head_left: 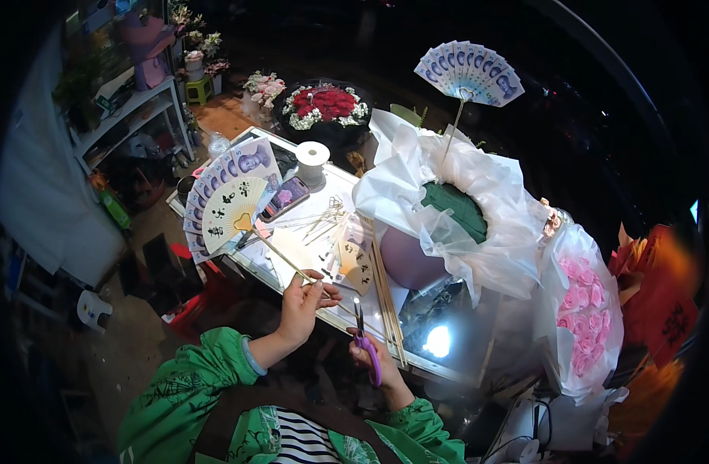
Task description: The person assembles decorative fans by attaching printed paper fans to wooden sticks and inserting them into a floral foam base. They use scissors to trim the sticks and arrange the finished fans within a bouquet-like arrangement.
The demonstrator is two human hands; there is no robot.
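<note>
My left hand [302, 308] pinches the thin wooden stick [279, 254] of a fan made of banknotes with a cream paper fan [229, 207] layered over them. A gold heart-shaped piece sits where the stick meets the fan. The stick runs on past my fingers toward my right hand [379, 368], which grips scissors [371, 362] with purple handles. Their blades point up beside the stick, and whether they touch it I cannot tell. Beyond my hands a purple container [407, 259] wrapped in white paper [393, 166] holds green floral foam [452, 207]. Another banknote fan [469, 73] stands upright in it on a stick.
On the table lie long wooden sticks [387, 298], a smaller paper fan [354, 263], a phone [285, 198] and a white spool [312, 158]. Behind sits a red-and-white bouquet [323, 104]. Pink roses [585, 313] in white wrap stand at the right, near red paper [664, 325].
</note>
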